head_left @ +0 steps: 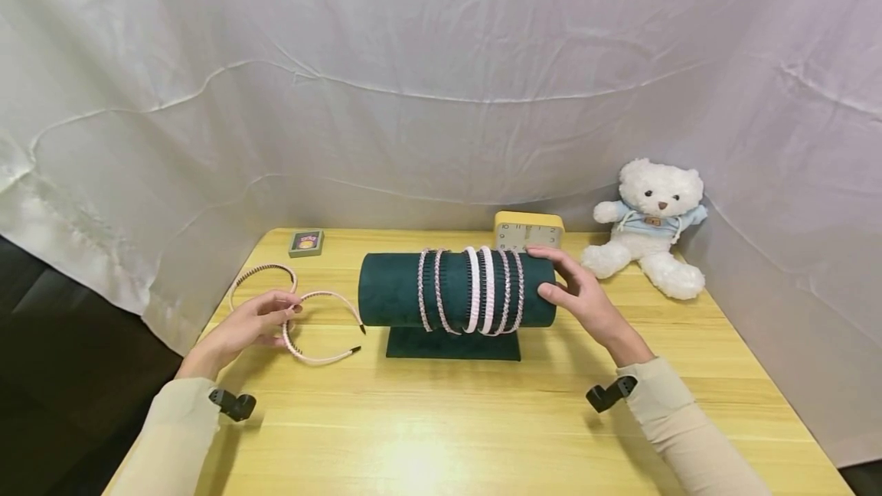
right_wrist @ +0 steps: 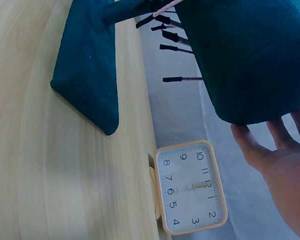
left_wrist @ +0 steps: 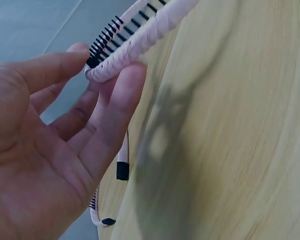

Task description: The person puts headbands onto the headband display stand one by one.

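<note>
My left hand (head_left: pixel 256 321) pinches a pale pink wrapped headband (left_wrist: pixel 135 49) between thumb and fingers. Dark comb teeth line its inside, and its black-tipped ends point toward the display roll in the head view. Another pink headband (head_left: pixel 265 266) lies on the table just behind that hand. In the middle stands a dark green headband display roll (head_left: pixel 389 289) on a flat base (head_left: pixel 451 344). Several pink and white headbands (head_left: pixel 488 289) hang around the roll. With fairly straight fingers, my right hand (head_left: pixel 582 293) touches the roll's right end; the right wrist view shows fingertips against its edge.
A yellow-framed clock (head_left: pixel 529 234) stands behind the roll, partly hidden by it. At the back right sits a white teddy bear (head_left: pixel 654 243) in a blue top. A small greenish box (head_left: pixel 306 243) lies at the back left. Pale curtains (head_left: pixel 441 136) enclose the table (head_left: pixel 524 435).
</note>
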Available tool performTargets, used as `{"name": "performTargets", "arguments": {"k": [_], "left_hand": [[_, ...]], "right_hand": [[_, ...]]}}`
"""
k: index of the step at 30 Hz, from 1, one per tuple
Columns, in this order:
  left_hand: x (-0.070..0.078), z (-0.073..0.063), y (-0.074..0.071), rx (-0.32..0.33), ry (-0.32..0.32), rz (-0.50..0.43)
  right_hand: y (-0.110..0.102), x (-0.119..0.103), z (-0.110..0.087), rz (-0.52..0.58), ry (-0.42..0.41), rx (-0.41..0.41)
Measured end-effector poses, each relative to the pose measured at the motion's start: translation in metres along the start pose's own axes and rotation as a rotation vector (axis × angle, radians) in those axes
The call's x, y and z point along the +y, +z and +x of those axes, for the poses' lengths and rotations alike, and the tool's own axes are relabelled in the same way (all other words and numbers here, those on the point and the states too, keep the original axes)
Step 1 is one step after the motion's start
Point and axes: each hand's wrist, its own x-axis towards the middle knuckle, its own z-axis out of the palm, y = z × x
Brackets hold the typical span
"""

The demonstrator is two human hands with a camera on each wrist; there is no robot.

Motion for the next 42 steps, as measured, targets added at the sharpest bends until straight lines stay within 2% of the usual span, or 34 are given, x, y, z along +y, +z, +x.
{"name": "performTargets", "arguments": {"k": [3,11,19,36,42], "left_hand": [[-0.001,-0.004,-0.001,-0.023,0.026,-0.011],[0.0,-0.009,-0.004,-0.016,0.064,-0.088],[0.014,-0.009,0.001,-0.002,0.084,-0.104],[0.049,-0.003,0.014,-0.005,0.156,-0.071],[0.058,-0.001,0.019,0.005,0.162,-0.067]], "right_hand": [[0.0,0.0,0.0,0.0,-0.001,0.0],[0.0,0.001,0.0,0.0,0.001,0.0],[0.0,0.004,0.0,0.004,-0.021,-0.004],[-0.001,0.003,-0.001,0.012,0.004,-0.003],[0.0,0.002,0.0,0.013,0.003,-0.002]]}}
